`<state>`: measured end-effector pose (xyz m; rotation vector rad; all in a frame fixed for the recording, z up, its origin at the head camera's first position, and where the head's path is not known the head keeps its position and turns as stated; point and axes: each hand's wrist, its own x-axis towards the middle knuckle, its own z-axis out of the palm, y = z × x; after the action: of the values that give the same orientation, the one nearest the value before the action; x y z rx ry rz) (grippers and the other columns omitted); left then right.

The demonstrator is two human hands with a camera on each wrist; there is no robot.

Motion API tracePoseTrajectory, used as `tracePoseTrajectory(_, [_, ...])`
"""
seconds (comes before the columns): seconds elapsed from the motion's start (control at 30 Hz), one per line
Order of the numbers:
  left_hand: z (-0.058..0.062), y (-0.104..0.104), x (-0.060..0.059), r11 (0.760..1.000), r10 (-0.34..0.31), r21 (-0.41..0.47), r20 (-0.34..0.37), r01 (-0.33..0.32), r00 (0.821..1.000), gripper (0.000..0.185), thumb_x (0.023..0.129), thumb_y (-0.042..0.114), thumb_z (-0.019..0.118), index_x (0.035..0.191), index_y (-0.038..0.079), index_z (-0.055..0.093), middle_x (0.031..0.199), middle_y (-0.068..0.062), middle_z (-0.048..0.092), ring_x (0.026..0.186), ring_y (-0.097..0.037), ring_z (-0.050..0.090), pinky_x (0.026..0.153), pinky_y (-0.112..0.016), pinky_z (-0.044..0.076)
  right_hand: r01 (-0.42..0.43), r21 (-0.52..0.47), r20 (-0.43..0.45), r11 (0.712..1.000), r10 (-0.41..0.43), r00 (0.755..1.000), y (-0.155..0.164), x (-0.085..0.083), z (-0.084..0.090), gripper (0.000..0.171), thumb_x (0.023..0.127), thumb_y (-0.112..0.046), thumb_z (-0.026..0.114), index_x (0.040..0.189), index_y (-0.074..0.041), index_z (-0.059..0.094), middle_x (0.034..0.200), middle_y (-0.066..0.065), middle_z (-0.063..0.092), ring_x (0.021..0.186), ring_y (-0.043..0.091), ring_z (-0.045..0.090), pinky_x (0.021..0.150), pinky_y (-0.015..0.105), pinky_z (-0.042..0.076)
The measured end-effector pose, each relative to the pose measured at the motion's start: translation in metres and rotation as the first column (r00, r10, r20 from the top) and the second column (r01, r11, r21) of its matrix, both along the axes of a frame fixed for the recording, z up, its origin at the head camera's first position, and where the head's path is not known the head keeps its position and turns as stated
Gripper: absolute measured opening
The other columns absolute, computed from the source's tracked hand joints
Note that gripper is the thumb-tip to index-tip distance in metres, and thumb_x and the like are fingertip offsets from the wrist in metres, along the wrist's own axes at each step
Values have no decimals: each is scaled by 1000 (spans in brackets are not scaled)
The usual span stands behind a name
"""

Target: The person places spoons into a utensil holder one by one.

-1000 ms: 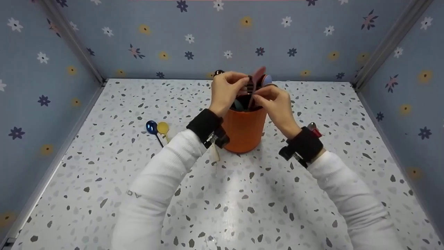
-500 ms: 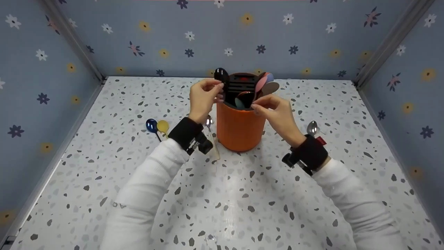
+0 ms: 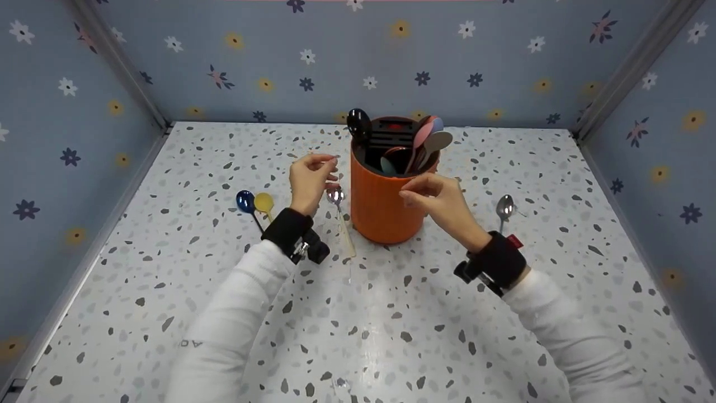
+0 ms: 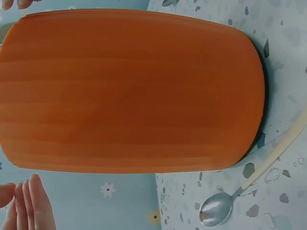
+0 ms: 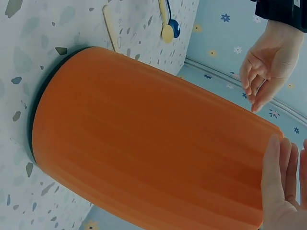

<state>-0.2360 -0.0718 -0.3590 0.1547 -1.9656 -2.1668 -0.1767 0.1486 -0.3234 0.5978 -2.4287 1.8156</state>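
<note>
An orange cylindrical utensil holder (image 3: 387,210) stands upright, with a black spoon (image 3: 358,124), a pink spoon (image 3: 424,134), a grey-brown spoon (image 3: 438,142) and a dark green utensil head (image 3: 387,166) in it. To its left hovers my left hand (image 3: 309,182), fingers loosely bent around nothing. My right hand (image 3: 439,202) is at the holder's front right, thumb and fingers apart, holding nothing. Below my left fingertips lies a silver spoon with a cream handle (image 3: 344,226). The holder's orange wall (image 4: 134,91) fills much of both wrist views.
A blue spoon (image 3: 245,202) and a yellow spoon (image 3: 263,204) lie on the speckled table (image 3: 380,336) to the left, partly behind my left wrist. On the right lies a silver spoon (image 3: 505,207), its handle end hidden by my right wrist. Flower-patterned walls (image 3: 330,67) enclose the table.
Both hands have left the pink spoon, which now leans at the holder's right side. My left hand has moved left and down; my right hand has dropped to the holder's front.
</note>
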Motion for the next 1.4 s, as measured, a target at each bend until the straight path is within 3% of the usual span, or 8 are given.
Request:
tracePoseTrajectory(0.27, [-34,-5,-4,1000,14,11,122,-15,992,22,82,-1,57,100,-14,57,62,0,57,46,-6,54,46,-20,52,-19,3,54,1000,19,998,2,3,-16,13,81,-2,62,89,9,62,81,21,61,72,24,59,67,25,52])
tracePoseTrajectory(0.53, [-68,-7,-5,999,53,0,216,-55,975,18,82,-1,59,96,-11,60,65,-6,59,44,-7,54,43,-19,51,-27,-47,174,999,35,984,0,7,-42,14,81,-1,61,90,10,61,82,22,61,74,31,60,71,39,53])
tracePoseTrajectory(0.67, [-80,-7,-6,998,67,-27,266,-62,962,18,81,0,58,96,-11,59,73,-18,62,40,-6,52,40,-17,49,-37,-87,225,995,56,973,0,7,-61,16,81,-1,62,91,11,60,83,19,62,74,28,61,72,37,54])
tracePoseTrajectory(0.8, [-90,-6,-7,994,70,-102,314,-40,947,19,81,1,59,97,-9,60,87,-27,61,42,-8,53,43,-20,51,-43,-116,278,992,74,958,3,2,-85,20,80,-4,63,94,10,60,85,15,62,74,22,62,72,33,54])
tracePoseTrajectory(0.97, [-98,-1,-8,967,66,-255,339,24,939,22,83,5,58,101,-8,60,91,-25,62,37,-1,43,45,-20,52,-45,-119,307,992,80,948,3,1,-103,24,81,-9,64,96,8,59,87,15,62,72,18,63,72,33,54])
tracePoseTrajectory(1.17, [-115,3,-15,921,78,-385,314,52,946,16,81,6,61,93,-4,63,75,-16,64,36,-4,46,36,-17,43,-52,-145,343,988,100,934,1,3,-114,23,81,-8,64,96,9,60,92,27,59,72,20,63,72,34,54])
tracePoseTrajectory(1.33, [-192,-4,-57,822,140,-569,172,-18,975,8,73,12,67,78,7,64,63,-1,59,52,-11,53,46,-20,42,-49,-167,369,985,108,923,0,4,-120,26,80,-7,64,97,11,58,92,26,60,75,25,63,72,35,54])
tracePoseTrajectory(1.4, [-215,-5,-69,803,152,-596,168,-22,974,10,70,13,69,75,6,63,64,-2,59,52,-12,53,47,-19,42,-53,-173,378,984,116,918,0,4,-122,27,80,-7,64,98,12,58,93,26,59,75,26,63,73,35,54])
